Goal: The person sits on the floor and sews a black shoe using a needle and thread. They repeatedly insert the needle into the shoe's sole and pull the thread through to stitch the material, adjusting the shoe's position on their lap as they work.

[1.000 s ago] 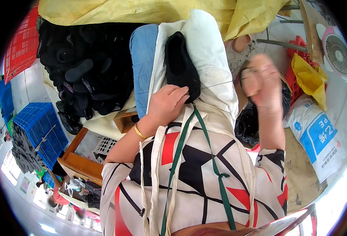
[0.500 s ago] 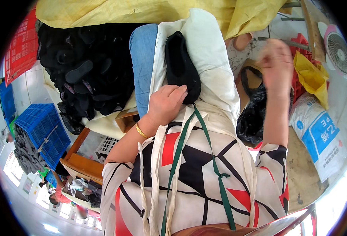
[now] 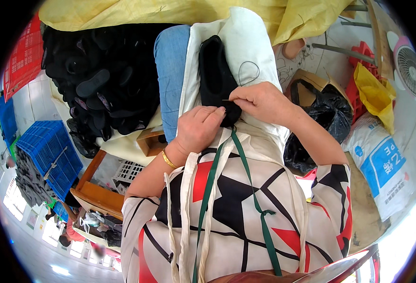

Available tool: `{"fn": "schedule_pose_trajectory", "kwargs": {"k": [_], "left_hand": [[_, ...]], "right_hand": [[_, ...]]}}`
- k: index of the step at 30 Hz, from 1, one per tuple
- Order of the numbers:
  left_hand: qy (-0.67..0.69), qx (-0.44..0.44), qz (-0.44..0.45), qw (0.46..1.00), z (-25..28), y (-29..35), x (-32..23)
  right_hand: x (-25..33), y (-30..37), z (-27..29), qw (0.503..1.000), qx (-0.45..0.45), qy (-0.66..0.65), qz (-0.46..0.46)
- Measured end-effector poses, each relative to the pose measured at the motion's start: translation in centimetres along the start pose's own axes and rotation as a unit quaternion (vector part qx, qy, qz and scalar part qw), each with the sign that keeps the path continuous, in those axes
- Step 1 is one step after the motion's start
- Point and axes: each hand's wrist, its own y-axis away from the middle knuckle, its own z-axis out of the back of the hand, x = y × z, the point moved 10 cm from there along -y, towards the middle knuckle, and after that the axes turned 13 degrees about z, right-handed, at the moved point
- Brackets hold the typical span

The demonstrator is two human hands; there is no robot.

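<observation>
A black cloth shoe [image 3: 213, 98] lies lengthwise on the white cloth [image 3: 248, 42] over my lap, its opening facing up and its toe toward me. My left hand [image 3: 197, 126] closes on the toe end, fingertips on top and the thumb's grip partly hidden. From the right, my right hand [image 3: 264, 104] pinches a thin gold needle [image 3: 225, 100], whose point is at the shoe's upper just above my left fingertips. A dark thread [image 3: 249, 64] loops over the white cloth beyond my right hand.
A big heap of black shoes [image 3: 95, 82] lies at my left beside a blue crate [image 3: 48, 146]. To my right are a black plastic bag [image 3: 328, 115] in a cardboard box, a white printed sack [image 3: 382, 165] and a fan [image 3: 410, 66]. Yellow sheeting [image 3: 170, 12] hangs across the far side.
My right hand has swung in from the far right to the shoe, where it now pinches the needle. My left hand stays on the toe end.
</observation>
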Motion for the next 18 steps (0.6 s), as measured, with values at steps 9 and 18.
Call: {"fn": "schedule_pose_trajectory", "kwargs": {"k": [9,18], "left_hand": [[-0.001,-0.008,0.003,1.0,0.0,0.0,0.1],[-0.015,0.004,0.016,1.0,0.0,0.4,0.2]], "right_hand": [[-0.1,-0.6,-0.5,0.999,0.033,-0.017,0.004],[-0.2,-1.9,-2.7,0.998,0.051,-0.02,-0.02]]}}
